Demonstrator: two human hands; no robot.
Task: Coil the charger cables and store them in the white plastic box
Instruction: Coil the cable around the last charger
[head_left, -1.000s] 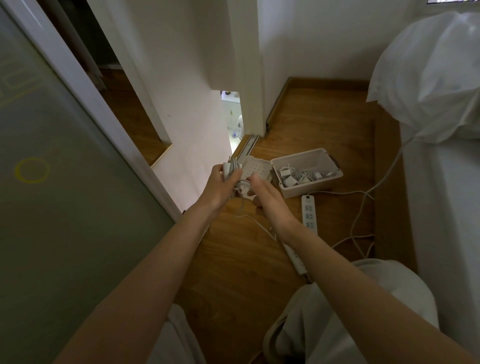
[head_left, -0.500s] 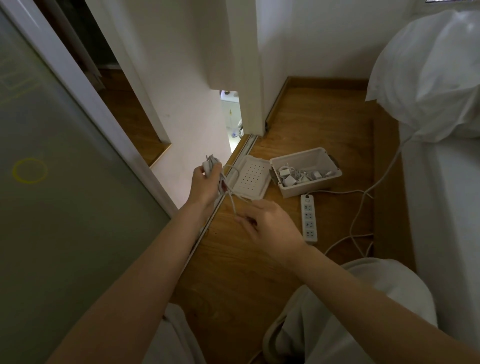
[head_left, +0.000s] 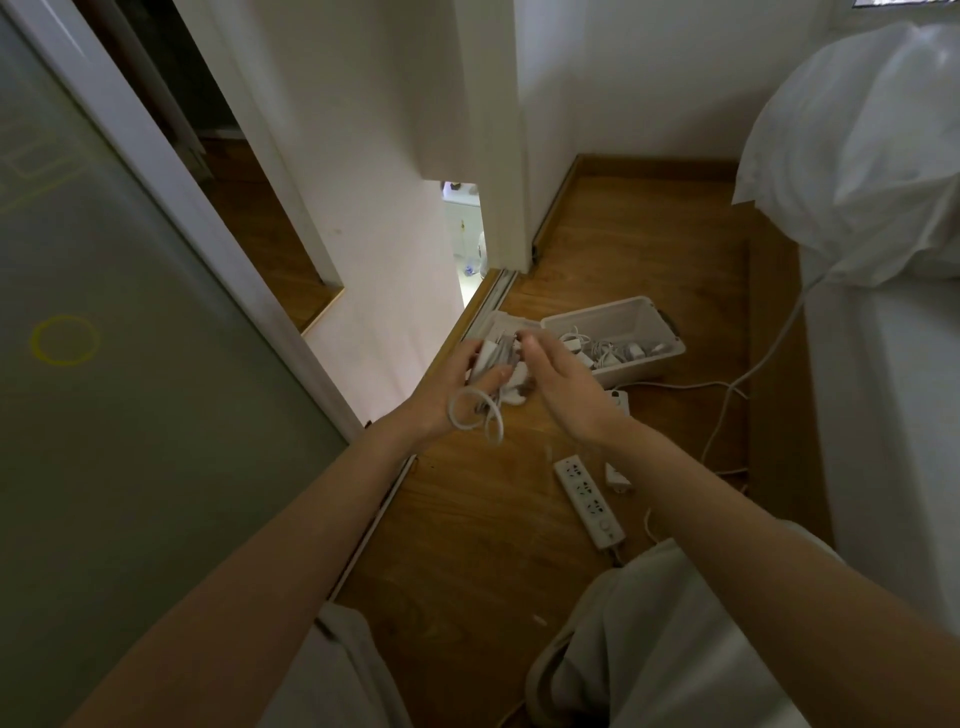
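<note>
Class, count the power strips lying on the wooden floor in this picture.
2. One power strip lies in full view on the floor. A second strip, mostly hidden, peeks out behind the right hand, beside the white box. Others may be hidden.

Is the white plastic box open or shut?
Open: the box has no cover on, chargers show inside, and its lid lies beside it.

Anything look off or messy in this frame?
The cable in the left hand isn't tidy: two loops sag loose below it. A small plug also lies alone on the floor beside the power strip, outside the box.
</note>
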